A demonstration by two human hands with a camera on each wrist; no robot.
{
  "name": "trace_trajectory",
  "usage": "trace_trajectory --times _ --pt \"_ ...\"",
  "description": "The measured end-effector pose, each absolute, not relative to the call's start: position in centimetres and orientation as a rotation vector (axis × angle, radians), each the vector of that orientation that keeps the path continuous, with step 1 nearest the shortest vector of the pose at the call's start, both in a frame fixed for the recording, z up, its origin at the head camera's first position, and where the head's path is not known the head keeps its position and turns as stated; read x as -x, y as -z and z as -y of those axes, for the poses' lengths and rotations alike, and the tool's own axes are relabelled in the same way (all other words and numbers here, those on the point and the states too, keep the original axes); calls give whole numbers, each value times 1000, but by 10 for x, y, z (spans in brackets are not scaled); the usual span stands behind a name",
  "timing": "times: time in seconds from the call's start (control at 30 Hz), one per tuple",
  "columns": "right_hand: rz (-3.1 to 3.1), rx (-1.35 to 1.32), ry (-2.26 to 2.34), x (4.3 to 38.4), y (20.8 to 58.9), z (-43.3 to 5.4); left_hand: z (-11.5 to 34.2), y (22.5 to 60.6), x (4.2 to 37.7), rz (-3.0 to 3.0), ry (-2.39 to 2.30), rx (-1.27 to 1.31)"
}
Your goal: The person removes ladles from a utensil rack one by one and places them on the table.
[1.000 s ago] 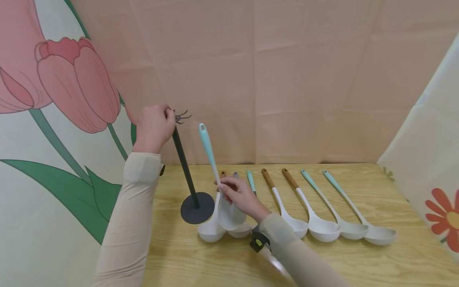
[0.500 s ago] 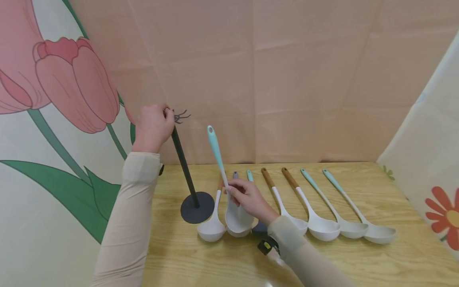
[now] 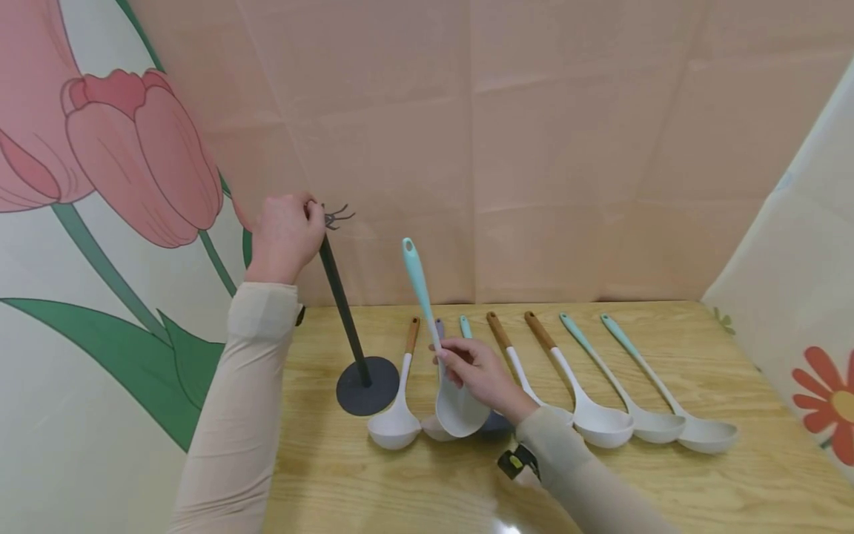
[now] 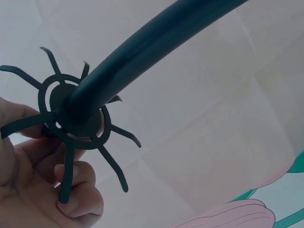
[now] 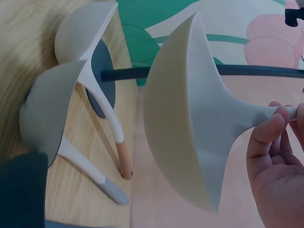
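My left hand (image 3: 287, 233) holds the top of a dark utensil stand (image 3: 343, 308), beside its hooks. In the left wrist view, the fingers curl behind the ring of hooks (image 4: 107, 135), which carries no utensil. My right hand (image 3: 483, 374) pinches the white neck of a ladle (image 3: 415, 271) with a turquoise handle. That ladle is held upright, handle end up, above the row on the table. Its pale bowl (image 5: 171, 118) fills the middle of the right wrist view. Behind it lie a white ladle with a grey-purple handle (image 3: 437, 428) and a dark blue ladle (image 3: 495, 423), both partly hidden.
Left of the held ladle lies a brown-handled white ladle (image 3: 394, 430), close to the stand's round base (image 3: 367, 400). Several more ladles, such as a brown-handled one (image 3: 603, 430) and a turquoise-handled one (image 3: 709, 439), lie rightward along the wooden table (image 3: 320, 475). Printed cloth (image 3: 147, 156) borders the left side.
My right hand has moved steadily rightward with the turquoise-handled ladle, away from the stand, uncovering the leftmost brown-handled ladle. My left hand stays at the stand's top.
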State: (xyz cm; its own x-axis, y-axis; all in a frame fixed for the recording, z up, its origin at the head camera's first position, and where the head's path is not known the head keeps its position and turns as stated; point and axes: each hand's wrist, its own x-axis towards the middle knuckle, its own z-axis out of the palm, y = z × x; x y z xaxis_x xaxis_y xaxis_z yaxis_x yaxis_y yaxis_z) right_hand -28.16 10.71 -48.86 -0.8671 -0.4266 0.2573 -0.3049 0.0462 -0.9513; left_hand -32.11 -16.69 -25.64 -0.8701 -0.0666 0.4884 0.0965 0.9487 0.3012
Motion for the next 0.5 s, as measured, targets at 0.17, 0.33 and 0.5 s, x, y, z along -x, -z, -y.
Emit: trace_trajectory --times 0.17,0.33,0.5 --pt "-2226 759 1956 281 487 -117 167 256 321 2600 441 17" --pt "-2251 746 1936 280 488 -127 167 255 321 2599 438 15" --pt "-2263 708 1953 280 491 -135 167 255 322 2597 428 21"
